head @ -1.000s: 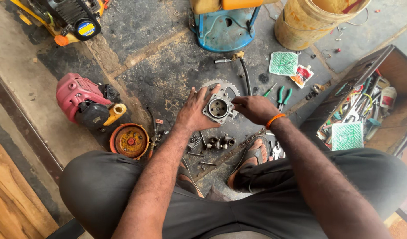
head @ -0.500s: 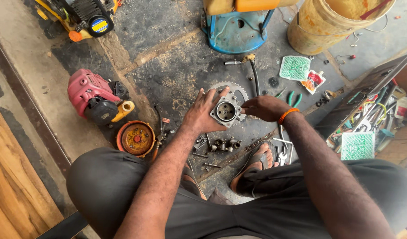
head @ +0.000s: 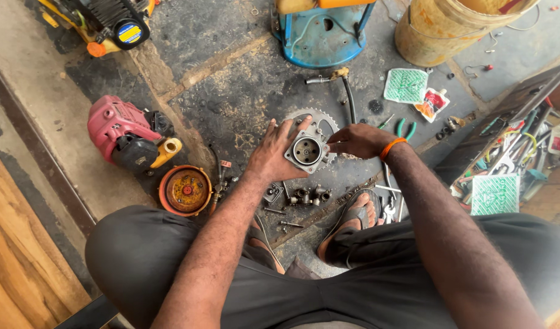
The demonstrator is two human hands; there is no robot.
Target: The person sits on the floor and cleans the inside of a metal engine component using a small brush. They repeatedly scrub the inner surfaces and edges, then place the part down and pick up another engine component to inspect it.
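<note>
My left hand (head: 272,153) cradles a small grey metal engine cylinder (head: 307,152) with a round bore facing up. My right hand (head: 358,139), an orange band on its wrist, touches the cylinder's right edge with its fingertips. Directly beneath the part lies a toothed sprocket (head: 318,119) on the stained floor. Several small metal fittings and bolts (head: 305,195) lie just below my hands, between my sandalled feet.
A red and black small engine (head: 126,134) and a round orange cover (head: 185,191) sit at left. A yellow machine (head: 108,21), blue stool (head: 322,33) and yellow bucket (head: 453,27) stand at the back. Green pliers (head: 404,127), packets (head: 406,84) and an open toolbox (head: 513,161) lie right.
The view has shifted slightly; both hands stay on the cylinder over the sprocket, with my right fingers moved onto its right edge.
</note>
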